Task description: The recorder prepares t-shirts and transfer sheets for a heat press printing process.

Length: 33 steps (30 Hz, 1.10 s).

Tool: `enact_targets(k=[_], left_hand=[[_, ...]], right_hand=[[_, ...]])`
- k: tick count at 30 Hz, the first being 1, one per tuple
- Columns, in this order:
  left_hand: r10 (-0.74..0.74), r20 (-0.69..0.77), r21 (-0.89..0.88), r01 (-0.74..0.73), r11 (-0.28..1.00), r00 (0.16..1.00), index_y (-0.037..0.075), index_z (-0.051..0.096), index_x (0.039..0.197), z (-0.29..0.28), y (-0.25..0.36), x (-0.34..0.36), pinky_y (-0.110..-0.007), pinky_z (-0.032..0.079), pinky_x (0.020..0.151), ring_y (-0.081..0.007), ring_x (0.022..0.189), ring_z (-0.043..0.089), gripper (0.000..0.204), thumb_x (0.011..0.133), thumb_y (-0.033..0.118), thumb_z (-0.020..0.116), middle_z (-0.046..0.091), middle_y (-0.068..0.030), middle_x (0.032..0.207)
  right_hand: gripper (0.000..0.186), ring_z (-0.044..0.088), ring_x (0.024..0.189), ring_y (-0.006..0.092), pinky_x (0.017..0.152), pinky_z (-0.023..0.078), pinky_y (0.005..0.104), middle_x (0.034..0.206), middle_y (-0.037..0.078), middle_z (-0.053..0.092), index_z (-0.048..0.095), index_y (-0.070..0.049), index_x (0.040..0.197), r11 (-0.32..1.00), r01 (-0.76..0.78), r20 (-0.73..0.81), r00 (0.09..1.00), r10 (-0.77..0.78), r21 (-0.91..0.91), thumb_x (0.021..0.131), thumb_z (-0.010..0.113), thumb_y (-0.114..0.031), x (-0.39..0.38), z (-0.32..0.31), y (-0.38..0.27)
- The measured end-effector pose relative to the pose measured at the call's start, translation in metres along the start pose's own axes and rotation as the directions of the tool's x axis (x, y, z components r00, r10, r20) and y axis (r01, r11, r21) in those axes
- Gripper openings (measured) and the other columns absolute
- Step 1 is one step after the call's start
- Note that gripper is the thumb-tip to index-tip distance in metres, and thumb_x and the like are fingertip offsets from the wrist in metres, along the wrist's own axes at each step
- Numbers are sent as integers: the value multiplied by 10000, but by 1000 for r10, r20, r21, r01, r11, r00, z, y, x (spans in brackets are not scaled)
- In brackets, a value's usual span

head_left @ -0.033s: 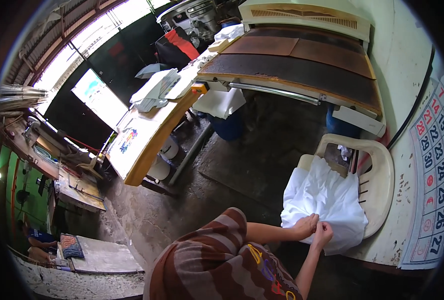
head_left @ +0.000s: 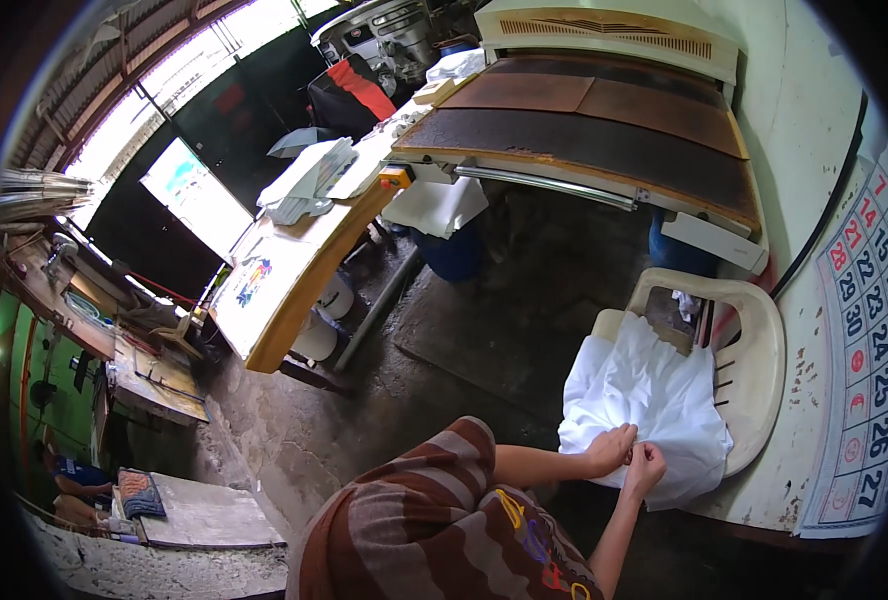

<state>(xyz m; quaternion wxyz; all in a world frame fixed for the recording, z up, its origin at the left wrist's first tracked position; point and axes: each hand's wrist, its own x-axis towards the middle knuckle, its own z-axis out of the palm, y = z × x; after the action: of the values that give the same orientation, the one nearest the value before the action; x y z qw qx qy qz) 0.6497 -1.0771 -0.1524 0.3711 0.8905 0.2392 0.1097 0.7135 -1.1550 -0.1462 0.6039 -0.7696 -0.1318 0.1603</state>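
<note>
A white cloth (head_left: 629,385), crumpled and loosely gathered, is draped over the seat of a beige plastic chair (head_left: 762,420). Both hands are at its near edge, close together. My left hand (head_left: 612,450) is closed with its fingers pinching the fabric. Right beside it, my right hand (head_left: 647,466) also grips the cloth between curled fingertips. The small bit between the fingertips is too small to make out.
A wide machine with a dark flat bed (head_left: 584,140) stands ahead. Left of it, a long wooden-edged table (head_left: 314,290) bears stacked white cloths (head_left: 309,180). Blue bins (head_left: 449,255) sit beneath. A wall with a calendar (head_left: 859,350) borders the right. Far left, another person (head_left: 79,480) is partly visible.
</note>
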Motion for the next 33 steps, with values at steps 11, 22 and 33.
enact_targets(k=[11,22,33], left_hand=[[283,25,-251,-268,930,959,23,454,874,-6,-4,24,-407,421,644,-344,813,504,271,648,75,593,489,-163,853],[-11,-31,-211,4,978,999,-14,513,797,-41,9,58,-450,422,639,-398,724,552,158,695,106,497,560,-235,717],[133,-231,-394,-218,893,964,48,535,855,-192,74,12,-422,410,573,-354,640,558,192,703,161,571,554,-173,656]], right_hand=[[117,507,541,92,487,415,224,636,35,548,571,54,736,970,-84,111,992,60,229,747,534,-57,2,-21,-7],[491,500,928,288,836,392,400,1103,160,494,458,30,1094,769,536,62,831,-552,-348,730,660,-229,15,-1,-24],[455,494,957,200,851,376,337,1060,88,516,480,2,1098,939,323,348,873,-343,116,856,468,-383,72,-19,-67]])
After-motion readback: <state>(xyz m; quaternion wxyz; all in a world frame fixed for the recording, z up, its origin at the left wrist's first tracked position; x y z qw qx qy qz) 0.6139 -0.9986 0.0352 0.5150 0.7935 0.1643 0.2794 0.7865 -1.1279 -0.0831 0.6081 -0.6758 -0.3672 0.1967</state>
